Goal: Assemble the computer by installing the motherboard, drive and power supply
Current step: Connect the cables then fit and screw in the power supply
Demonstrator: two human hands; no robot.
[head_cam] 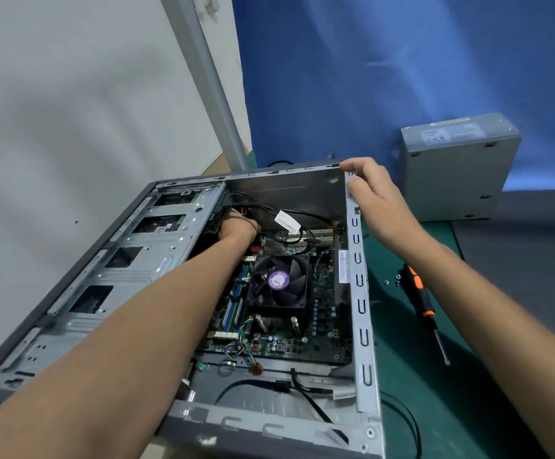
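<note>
The open grey computer case [362, 293] lies on its side. The green motherboard [302, 346] sits inside it, with a black fan [279, 281] at its middle. My left hand [236, 226] reaches deep into the case beside the drive cage [130, 260], among black cables [269, 208]; its fingers are hidden, so what they hold cannot be told. My right hand [375, 193] grips the far right corner of the case rim, thumb inside and fingers outside. The grey power supply [455, 173] stands outside the case at the back right.
An orange-and-black screwdriver [423, 309] and a few loose screws [392, 281] lie on the green mat [418, 376] right of the case. A blue cloth hangs behind, a white wall stands to the left, and a grey post rises between them.
</note>
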